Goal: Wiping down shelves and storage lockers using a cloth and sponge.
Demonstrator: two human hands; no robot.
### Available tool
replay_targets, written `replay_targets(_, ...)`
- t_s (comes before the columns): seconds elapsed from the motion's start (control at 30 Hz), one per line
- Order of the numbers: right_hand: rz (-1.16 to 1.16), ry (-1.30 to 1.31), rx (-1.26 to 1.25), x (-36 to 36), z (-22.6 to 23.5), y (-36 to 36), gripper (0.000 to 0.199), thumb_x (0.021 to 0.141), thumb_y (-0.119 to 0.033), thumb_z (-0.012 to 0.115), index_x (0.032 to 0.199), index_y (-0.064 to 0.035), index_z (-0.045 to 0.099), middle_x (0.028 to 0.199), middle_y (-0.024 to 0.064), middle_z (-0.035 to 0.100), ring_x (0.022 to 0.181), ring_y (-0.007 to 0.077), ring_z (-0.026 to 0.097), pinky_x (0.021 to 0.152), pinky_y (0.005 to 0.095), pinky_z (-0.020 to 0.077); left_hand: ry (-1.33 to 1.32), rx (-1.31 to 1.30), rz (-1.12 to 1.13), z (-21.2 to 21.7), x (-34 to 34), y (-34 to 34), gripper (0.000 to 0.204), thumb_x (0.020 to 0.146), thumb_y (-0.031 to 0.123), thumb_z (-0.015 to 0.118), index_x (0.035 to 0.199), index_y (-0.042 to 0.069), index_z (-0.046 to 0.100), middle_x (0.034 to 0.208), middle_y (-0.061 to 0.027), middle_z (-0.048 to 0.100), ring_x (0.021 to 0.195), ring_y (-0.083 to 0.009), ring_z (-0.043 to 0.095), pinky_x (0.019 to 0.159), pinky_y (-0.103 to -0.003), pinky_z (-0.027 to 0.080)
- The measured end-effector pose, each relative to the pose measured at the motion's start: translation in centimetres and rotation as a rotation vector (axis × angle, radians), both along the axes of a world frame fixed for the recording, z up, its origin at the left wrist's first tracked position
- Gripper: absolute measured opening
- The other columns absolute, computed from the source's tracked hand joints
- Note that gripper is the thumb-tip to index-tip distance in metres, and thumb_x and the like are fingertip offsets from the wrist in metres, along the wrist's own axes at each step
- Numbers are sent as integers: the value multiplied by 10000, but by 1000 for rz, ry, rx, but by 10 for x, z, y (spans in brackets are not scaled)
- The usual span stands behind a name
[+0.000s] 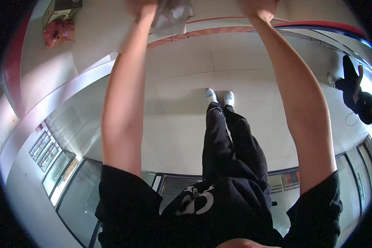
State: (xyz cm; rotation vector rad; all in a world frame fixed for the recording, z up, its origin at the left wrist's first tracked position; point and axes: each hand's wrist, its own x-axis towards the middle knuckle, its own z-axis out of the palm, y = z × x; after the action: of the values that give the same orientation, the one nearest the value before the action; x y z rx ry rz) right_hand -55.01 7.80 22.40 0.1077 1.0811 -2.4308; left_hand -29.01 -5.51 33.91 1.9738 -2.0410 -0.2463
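Grey cloth (173, 18) just R of blurred L grip (142, 7), R grip (262, 7) well apart; openness & hold of both unclear

The far edge cuts off the 2 hands: the left hand (143, 7) is smeared by motion, its fingers indistinct, and the right hand (262, 9) is blurred, its grip unreadable. The grey cloth (173, 18) beside the left hand also runs out of view. At far left, the red-pink item (58, 33) is too unclear to identify. At right, the dark rim hides part of another person (355, 89).
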Motion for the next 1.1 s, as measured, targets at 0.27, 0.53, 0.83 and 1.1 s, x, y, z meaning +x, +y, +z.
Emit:
replay_targets(0.27, 157, 438, 494, 37, 55, -2, 678, 979, -317, 475, 1471, 147, 426, 1553, 330, 416, 1470, 469, 360, 1253, 486, 258, -320, -447, 71, -70, 191, -6, 485, 876, 363, 595, 1169, -22, 565, 1161, -229, 596, 1102, -404, 533, 960, -477, 431)
replay_targets(0.53, 354, 817, 964, 38, 77, 3, 681, 989, -321, 463, 1481, 148, 413, 1563, 335, 401, 1479, 474, 345, 1256, 490, 248, -189, -511, 185, -62, 178, 2, 445, 854, 345, 605, 1142, 7, 588, 1170, -220, 599, 1094, -408, 536, 954, -489, 431)
replay_targets(0.83, 515, 1252, 1522, 63, 116, -4, 685, 1000, -325, 450, 1492, 148, 399, 1574, 341, 384, 1489, 479, 327, 1259, 493, 237, -124, -480, 194, -57, 165, 5, 419, 841, 314, 617, 1134, 15, 599, 1172, -217, 601, 1093, -399, 532, 944, -486, 437)
replay_targets(1.1, 355, 1644, 1670, 67, 108, -16, 610, 977, -234, 475, 1439, 164, 442, 1519, 384, 413, 1419, 550, 362, 1215, 597, 227, -132, -500, 178, -52, 172, 9, 387, 842, 303, 620, 1124, 37, 619, 1182, -203, 605, 1106, -387, 527, 953, -475, 432)
